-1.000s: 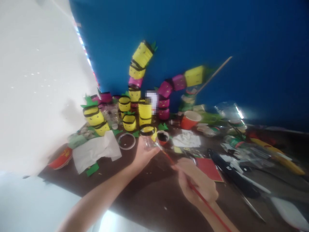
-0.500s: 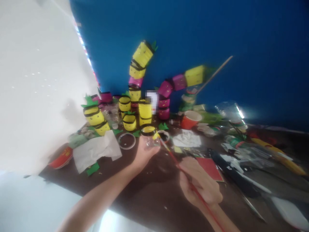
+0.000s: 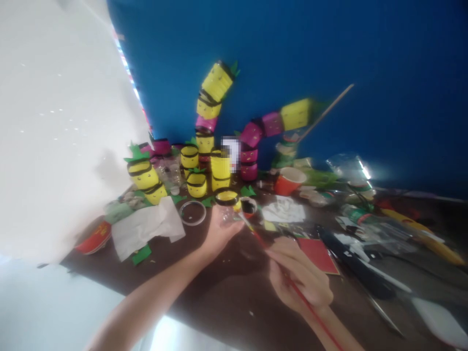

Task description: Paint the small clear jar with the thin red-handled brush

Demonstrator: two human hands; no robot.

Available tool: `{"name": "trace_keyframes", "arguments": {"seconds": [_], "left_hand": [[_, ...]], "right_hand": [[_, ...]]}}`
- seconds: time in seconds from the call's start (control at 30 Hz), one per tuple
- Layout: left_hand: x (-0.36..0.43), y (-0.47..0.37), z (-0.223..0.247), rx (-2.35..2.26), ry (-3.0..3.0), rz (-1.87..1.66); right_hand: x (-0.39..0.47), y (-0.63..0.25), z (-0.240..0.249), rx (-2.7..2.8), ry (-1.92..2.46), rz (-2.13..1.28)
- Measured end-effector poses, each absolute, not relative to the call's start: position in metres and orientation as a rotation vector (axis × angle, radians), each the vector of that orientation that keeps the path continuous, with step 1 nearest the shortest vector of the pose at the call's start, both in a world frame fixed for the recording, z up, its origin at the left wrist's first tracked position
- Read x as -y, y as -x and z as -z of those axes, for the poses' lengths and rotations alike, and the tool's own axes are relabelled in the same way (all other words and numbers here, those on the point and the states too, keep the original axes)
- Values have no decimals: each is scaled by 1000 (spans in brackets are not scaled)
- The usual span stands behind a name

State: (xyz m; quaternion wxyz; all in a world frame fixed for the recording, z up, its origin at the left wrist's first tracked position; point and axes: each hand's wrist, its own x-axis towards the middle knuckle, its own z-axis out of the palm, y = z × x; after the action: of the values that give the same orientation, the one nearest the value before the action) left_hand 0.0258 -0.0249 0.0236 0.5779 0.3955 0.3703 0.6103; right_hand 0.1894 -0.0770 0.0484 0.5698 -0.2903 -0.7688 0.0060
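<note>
A clear plastic cup with a black rim and yellow paint near its top is held upright in my left hand, whose fingers wrap round its lower part. My right hand grips a long red paintbrush. The brush's pale tip touches or almost touches the cup's right side, just under the yellow paint; blur hides which. Right beside the cup stands a small round container with dark contents.
Yellow cups and magenta cups stand behind, some stacked in leaning columns against the blue wall. White paper and a clear ring lie left. On the right are crumpled tissue, a red cup, a red card and plastic bottles.
The brush tip has moved slightly down from the yellow paint at the cup's rim. My right hand has shifted a little left. My left hand still holds the cup.
</note>
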Motion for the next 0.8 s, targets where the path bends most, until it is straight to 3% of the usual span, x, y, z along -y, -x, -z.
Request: {"name": "trace_keyframes", "arguments": {"seconds": [0.8], "left_hand": [[23,-27,-18,-903,-965,-1431]], "right_hand": [[79,-195,-51,1781,718,98]]}}
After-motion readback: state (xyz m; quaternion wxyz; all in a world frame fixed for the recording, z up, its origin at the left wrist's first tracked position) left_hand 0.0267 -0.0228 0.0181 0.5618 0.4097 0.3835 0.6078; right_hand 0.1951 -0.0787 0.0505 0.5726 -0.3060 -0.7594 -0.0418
